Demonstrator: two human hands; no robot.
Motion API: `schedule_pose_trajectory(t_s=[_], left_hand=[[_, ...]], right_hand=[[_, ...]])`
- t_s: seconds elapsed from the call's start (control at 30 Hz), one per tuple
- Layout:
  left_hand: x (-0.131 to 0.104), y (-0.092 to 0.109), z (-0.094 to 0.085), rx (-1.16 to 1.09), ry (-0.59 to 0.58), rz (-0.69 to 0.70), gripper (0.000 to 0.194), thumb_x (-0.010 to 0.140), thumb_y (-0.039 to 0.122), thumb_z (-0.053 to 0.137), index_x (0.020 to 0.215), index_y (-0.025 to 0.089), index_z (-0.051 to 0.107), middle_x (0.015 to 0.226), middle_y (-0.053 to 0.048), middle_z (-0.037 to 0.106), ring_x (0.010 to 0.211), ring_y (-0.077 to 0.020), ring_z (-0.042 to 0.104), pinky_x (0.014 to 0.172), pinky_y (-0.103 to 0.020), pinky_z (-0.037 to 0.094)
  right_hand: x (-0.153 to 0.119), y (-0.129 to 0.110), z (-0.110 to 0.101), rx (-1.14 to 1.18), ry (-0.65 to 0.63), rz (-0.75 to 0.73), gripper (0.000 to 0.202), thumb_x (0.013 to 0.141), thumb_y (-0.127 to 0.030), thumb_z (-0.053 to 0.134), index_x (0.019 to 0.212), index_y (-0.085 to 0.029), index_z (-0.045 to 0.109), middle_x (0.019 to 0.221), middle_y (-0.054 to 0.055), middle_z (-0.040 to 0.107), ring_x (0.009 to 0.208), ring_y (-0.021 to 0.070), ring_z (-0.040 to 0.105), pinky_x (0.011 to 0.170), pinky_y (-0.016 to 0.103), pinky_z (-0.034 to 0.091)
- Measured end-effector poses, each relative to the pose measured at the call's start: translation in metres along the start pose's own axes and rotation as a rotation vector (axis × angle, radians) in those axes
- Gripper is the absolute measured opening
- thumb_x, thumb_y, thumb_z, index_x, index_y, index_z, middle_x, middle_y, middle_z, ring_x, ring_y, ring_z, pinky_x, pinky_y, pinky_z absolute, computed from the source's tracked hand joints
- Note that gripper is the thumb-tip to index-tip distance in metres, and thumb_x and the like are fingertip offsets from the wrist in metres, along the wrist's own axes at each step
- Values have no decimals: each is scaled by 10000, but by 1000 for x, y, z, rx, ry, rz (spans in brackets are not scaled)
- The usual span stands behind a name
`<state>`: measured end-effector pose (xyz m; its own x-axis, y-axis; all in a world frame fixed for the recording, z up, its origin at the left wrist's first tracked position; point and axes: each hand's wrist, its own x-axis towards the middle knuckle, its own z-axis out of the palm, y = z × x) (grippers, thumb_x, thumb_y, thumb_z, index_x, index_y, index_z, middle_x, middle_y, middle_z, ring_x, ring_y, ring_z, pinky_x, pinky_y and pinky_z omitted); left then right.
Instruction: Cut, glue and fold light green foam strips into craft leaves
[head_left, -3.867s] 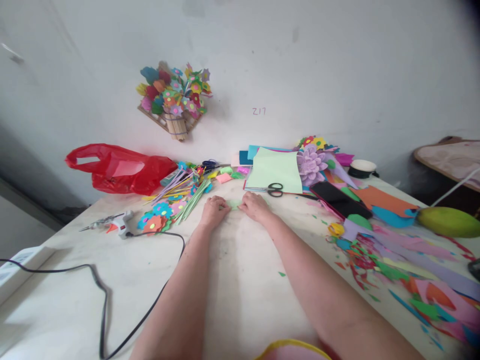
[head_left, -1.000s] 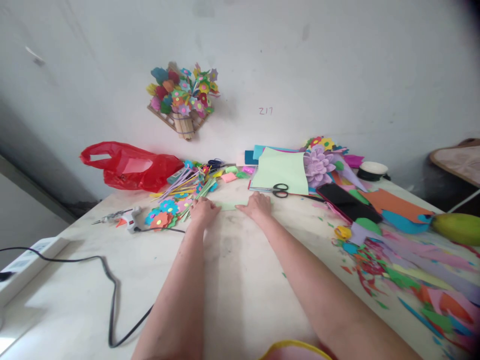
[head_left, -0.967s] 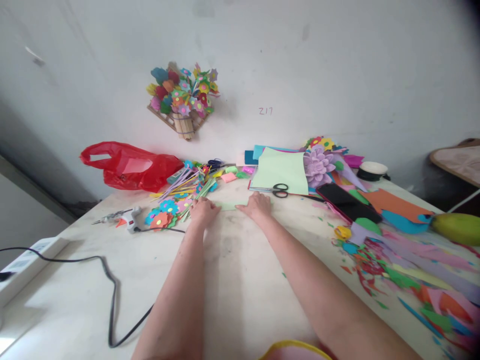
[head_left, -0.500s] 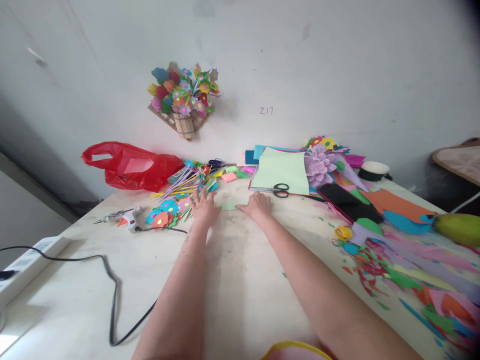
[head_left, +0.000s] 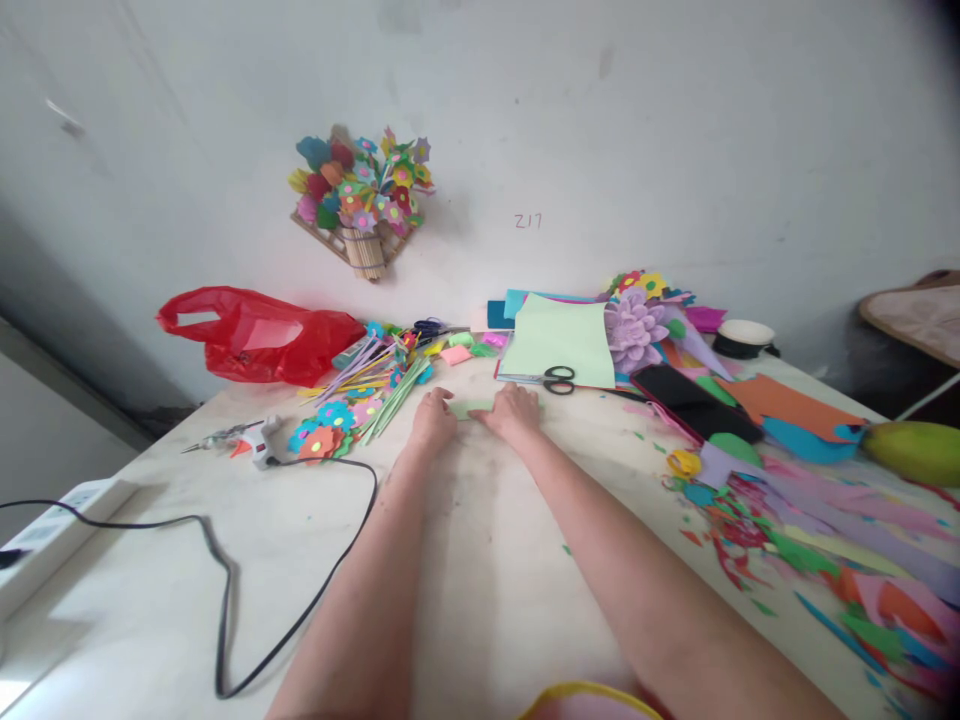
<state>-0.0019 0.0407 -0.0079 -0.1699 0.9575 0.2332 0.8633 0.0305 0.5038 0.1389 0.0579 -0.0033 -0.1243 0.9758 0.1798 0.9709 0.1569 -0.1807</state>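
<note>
A small pale green piece of paper (head_left: 471,409) lies on the table between my hands. My left hand (head_left: 435,422) is closed at its left end, fingers curled and thumb near the edge. My right hand (head_left: 516,412) is closed on the right part, thumb pressing on it and fingers folded over. Just left of my left hand lies a bunch of thin light green stems (head_left: 395,400). Beyond my right hand, black-handled scissors (head_left: 559,380) rest by a large pale green sheet (head_left: 564,338).
Paper flowers (head_left: 324,441), a white glue gun (head_left: 262,442) with a black cord (head_left: 225,560) and a red plastic bag (head_left: 277,335) are on the left. A phone (head_left: 686,400) and coloured scraps (head_left: 750,520) spread over the right. A flower basket (head_left: 365,253) hangs on the wall.
My left hand has moved right, off the stems and flowers, and its spread fingers have curled in at the paper's left end. My right hand stays in place.
</note>
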Motion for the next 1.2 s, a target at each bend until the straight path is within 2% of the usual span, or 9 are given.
schedule_pose_trajectory(t_s=[0.17,0.43,0.63,0.77,0.87,1.03,1.2], left_hand=[[-3,7,2,53,29,-17,342,676,307,538,982,156,518,960,-91,548,878,-180,535,774,-275,401],[-9,11,7,150,45,10,370,717,404,504,1005,172,495,1023,-96,530,1005,-211,485,841,-299,364],[-10,12,10,209,37,27,372,721,380,510,1026,168,494,1044,-104,516,1017,-229,459,837,-312,362],[-9,14,8,215,-1,2,320,725,313,496,1026,204,491,1020,-92,527,1006,-232,457,816,-319,365],[-9,12,3,226,-9,-37,304,724,324,485,1012,228,499,1003,-86,534,1014,-252,443,813,-338,362],[-12,4,-6,262,56,-150,373,691,406,509,1023,236,498,1067,-98,500,1066,-288,392,851,-385,328],[-13,-2,-9,281,102,-170,353,711,371,482,1041,244,486,1135,-90,467,1114,-290,347,881,-416,298]], right_hand=[[0,0,0,10,4,-1,568,737,-604,393,973,-142,624,1044,172,534,984,273,462,834,390,298],[-1,2,-3,19,-20,-25,477,771,-545,394,922,-165,638,1069,163,526,1003,270,455,853,399,291],[-1,4,-2,20,-4,-51,450,796,-507,378,906,-162,644,1044,158,534,982,264,470,834,392,305],[-1,4,-2,18,14,-51,414,794,-476,406,903,-155,644,1034,153,539,973,257,472,829,385,308],[-2,4,-2,12,2,-46,415,796,-481,405,910,-159,641,1046,149,536,982,255,466,833,383,305],[-1,4,-3,10,-19,-39,454,798,-519,379,906,-165,642,1047,150,532,985,251,464,833,377,299],[0,5,-2,10,-32,-40,476,794,-535,376,921,-159,639,1048,151,528,989,254,462,834,380,298]])
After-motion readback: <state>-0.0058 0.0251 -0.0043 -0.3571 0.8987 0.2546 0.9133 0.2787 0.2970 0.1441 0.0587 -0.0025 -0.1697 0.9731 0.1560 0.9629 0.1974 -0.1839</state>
